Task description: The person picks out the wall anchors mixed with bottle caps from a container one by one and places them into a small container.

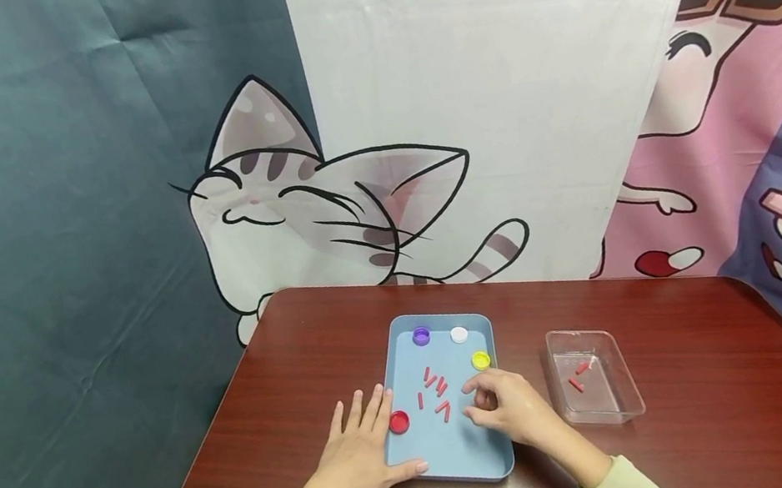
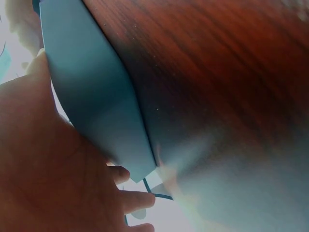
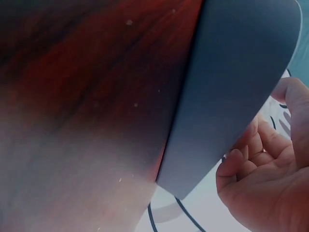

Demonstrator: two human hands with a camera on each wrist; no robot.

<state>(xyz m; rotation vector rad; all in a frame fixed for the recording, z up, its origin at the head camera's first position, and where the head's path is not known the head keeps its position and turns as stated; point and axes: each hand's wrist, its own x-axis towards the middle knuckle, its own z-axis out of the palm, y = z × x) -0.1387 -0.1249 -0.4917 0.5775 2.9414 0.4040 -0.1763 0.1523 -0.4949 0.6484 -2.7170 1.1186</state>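
A blue tray [image 1: 468, 453] lies on the table with several short red sticks [image 1: 420, 401] scattered in its middle. My left hand [image 1: 362, 455] rests at the tray's left side, fingers straight and spread, thumb across the near left corner. Beside those fingers is a red round cap [image 1: 398, 422]. Over the tray's right edge hovers my right hand [image 1: 510, 407], fingers bent and thumb apart from the index finger, with nothing visible between them. The right wrist view shows the right hand [image 3: 270, 164] above the tray wall [image 3: 227, 87]; the left wrist view shows the left palm [image 2: 53, 159] beside the wall.
Inside the tray are a purple cap [image 1: 421, 336] and a white cap [image 1: 459, 335] at the far end, and a yellow cap [image 1: 480, 360] at the right. A clear plastic box [image 1: 616, 404] holding two red sticks stands right of the tray on the brown table [image 1: 715, 381].
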